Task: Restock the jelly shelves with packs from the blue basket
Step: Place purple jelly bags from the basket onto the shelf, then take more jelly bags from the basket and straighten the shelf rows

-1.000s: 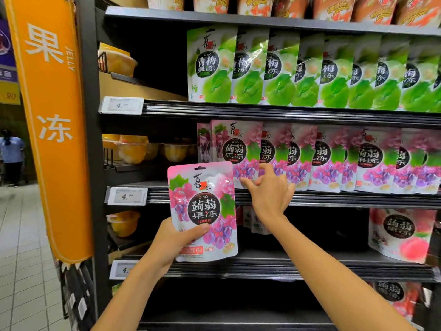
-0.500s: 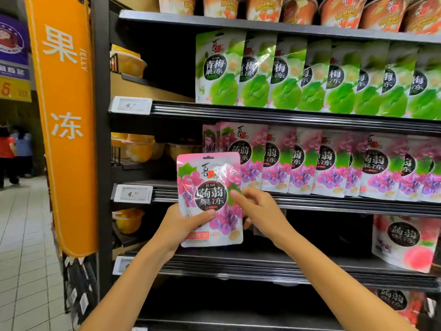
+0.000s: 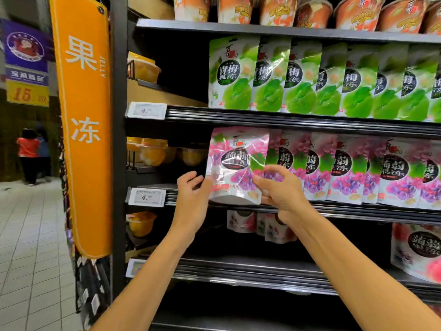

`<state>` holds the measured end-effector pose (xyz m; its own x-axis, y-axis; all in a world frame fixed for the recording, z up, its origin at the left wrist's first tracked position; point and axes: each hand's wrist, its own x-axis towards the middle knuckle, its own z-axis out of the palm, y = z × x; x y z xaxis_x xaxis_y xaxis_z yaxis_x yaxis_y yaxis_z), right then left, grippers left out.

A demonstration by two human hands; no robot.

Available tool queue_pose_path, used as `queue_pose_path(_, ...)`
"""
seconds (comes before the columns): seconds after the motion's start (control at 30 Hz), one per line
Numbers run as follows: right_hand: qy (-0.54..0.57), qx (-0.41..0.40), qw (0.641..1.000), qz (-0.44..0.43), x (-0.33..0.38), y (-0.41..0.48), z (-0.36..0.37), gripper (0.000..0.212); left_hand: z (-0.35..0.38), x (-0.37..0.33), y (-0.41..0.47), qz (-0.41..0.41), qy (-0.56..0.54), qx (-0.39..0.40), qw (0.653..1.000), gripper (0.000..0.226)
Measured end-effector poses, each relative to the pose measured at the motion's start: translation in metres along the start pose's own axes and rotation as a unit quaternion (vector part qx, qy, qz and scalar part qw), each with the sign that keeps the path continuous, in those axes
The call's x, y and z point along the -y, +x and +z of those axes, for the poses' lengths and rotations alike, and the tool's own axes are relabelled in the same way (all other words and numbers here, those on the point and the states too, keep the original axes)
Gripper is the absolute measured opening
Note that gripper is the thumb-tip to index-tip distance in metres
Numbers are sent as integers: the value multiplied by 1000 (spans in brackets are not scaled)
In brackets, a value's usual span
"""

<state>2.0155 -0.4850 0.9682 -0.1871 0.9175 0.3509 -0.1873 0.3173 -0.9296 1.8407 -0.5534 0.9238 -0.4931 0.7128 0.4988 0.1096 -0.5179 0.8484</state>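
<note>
Grape packs (image 3: 346,168) along middle shelf (image 3: 358,212)

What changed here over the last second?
The grape jelly pack rose from below onto the middle shelf, at the left end of the grape row. The right hand left the row and now pinches the pack's lower right; the left hand slid from its bottom to touch its left edge. The green packs are unchanged.
</note>
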Motion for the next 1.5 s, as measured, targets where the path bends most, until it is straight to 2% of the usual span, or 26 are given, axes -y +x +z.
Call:
queue_pose_path(0.1, 19, -5, 1000, -11, 6, 13, 13, 28, 4, 1, -5, 125, 105, -4, 987, 53)
queue_pose_path(0.2, 6, -24, 999, -30, 6, 27, 28, 27, 12, 3, -5, 233, 217, 17, 948, 46)
queue_pose_path(0.33, -73, -72, 993, -66, -1, 45, 42, 25, 22, 12, -2, 229, 347, 51, 908, 47)
queue_pose_path(0.5, -143, -75, 983, -89, -17, 50, 43, 32, 26, 30, -2, 221, 444, 44, 867, 55)
queue_pose_path(0.73, -187, -65, 971, -135, -32, 43, 21, 18, 29, 48, -2, 249, 513, 32, 821, 61)
queue_pose_path(0.87, -211, -64, 964, -147, -39, 38, 14, 14, 32, 52, 0, 245, 529, 38, 811, 62)
queue_pose_path(1.03, -226, -44, 959, -166, -43, 34, 9, 15, 33, 51, -2, 249, 521, 48, 815, 60)
queue_pose_path(1.23, -83, -68, 981, -163, -56, 8, -4, 14, 30, 52, -25, 268, 380, 16, 885, 42)
queue_pose_path(1.33, -63, -78, 980, -170, -76, -16, -18, 14, 27, 63, -50, 258, 305, 4, 917, 33)
queue_pose_path(1.4, -61, -72, 982, -162, -100, -36, -29, 13, 23, 79, -71, 228, 281, 16, 932, 26)
queue_pose_path(1.5, -75, -43, 990, -109, -151, -73, -48, 12, 12, 120, -108, 135, 250, 38, 958, 20)
